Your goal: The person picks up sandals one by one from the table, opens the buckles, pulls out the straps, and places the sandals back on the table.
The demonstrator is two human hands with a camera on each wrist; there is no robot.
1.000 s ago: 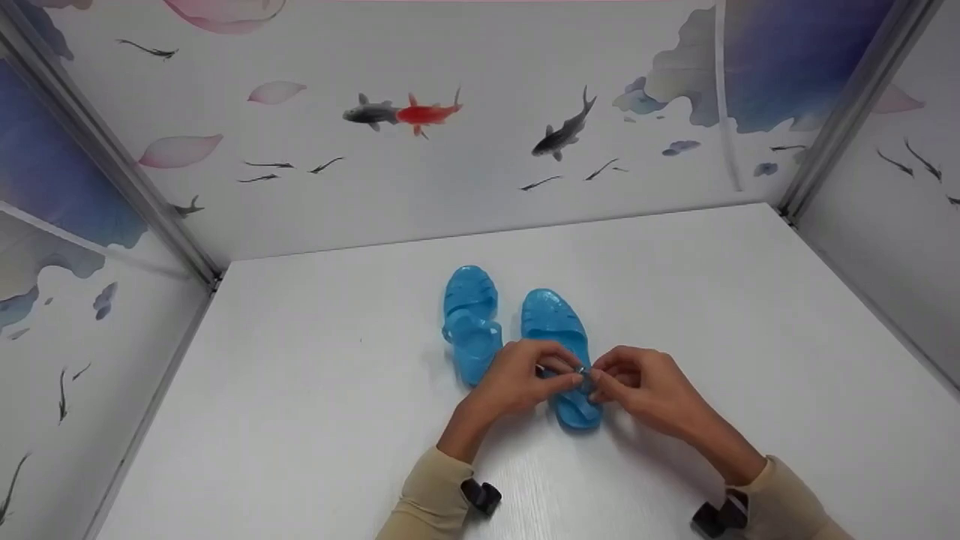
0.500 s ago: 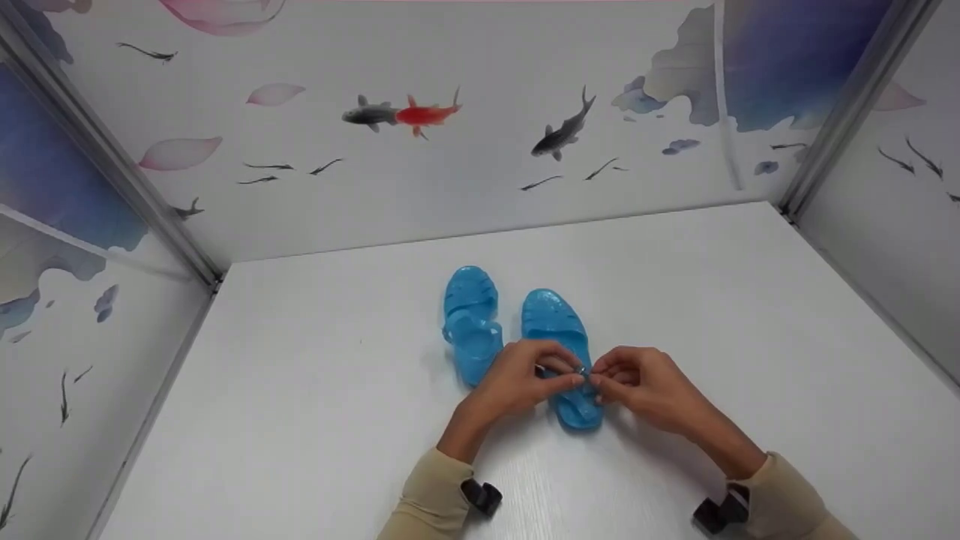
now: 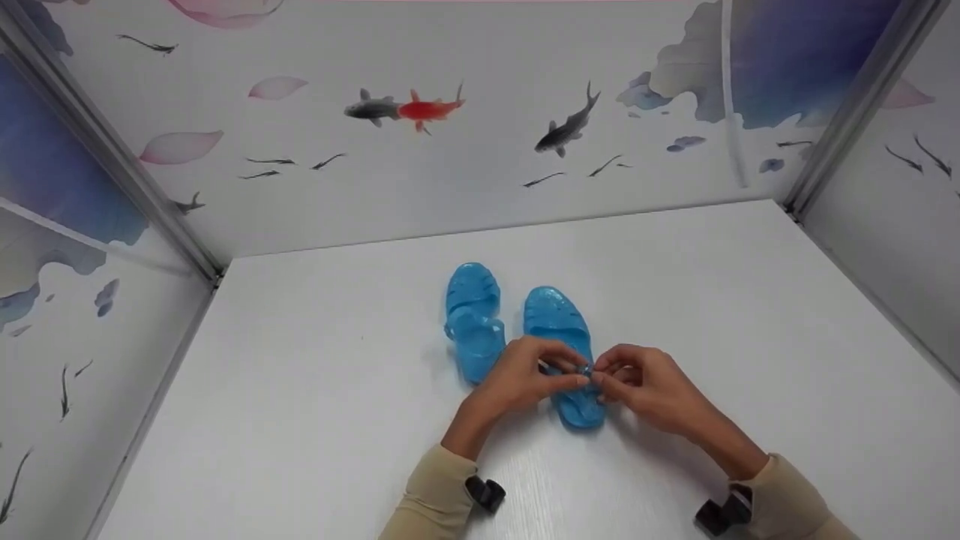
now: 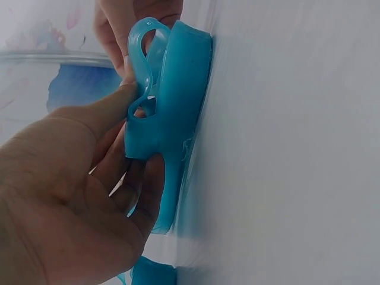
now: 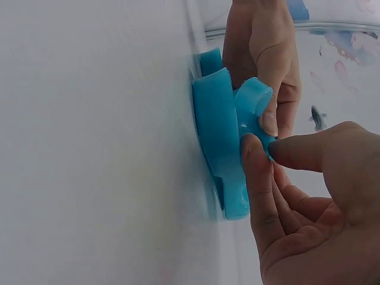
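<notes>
Two blue jelly sandals lie on the white table, toes pointing away from me. Both hands work at the ankle strap of the right-hand sandal (image 3: 555, 311). My left hand (image 3: 517, 377) pinches this strap near its small shiny buckle (image 3: 586, 369), reaching in from the left. From the right, my right hand (image 3: 651, 386) pinches the strap's end between thumb and forefinger, close to the left fingertips. In the right wrist view, the strap (image 5: 254, 95) curves above the heel. Fingers partly hide the buckle. Beside my left wrist lies the other sandal (image 3: 474, 289).
The white table (image 3: 315, 390) meets a back wall (image 3: 480, 180) printed with fish and petals. Metal posts (image 3: 847, 120) stand at its two far corners. Each wrist carries a small black camera (image 3: 486, 493) over a beige sleeve.
Both hands stay at the strap with hardly any movement, and the sandals keep their places. The head view has shifted slightly.
</notes>
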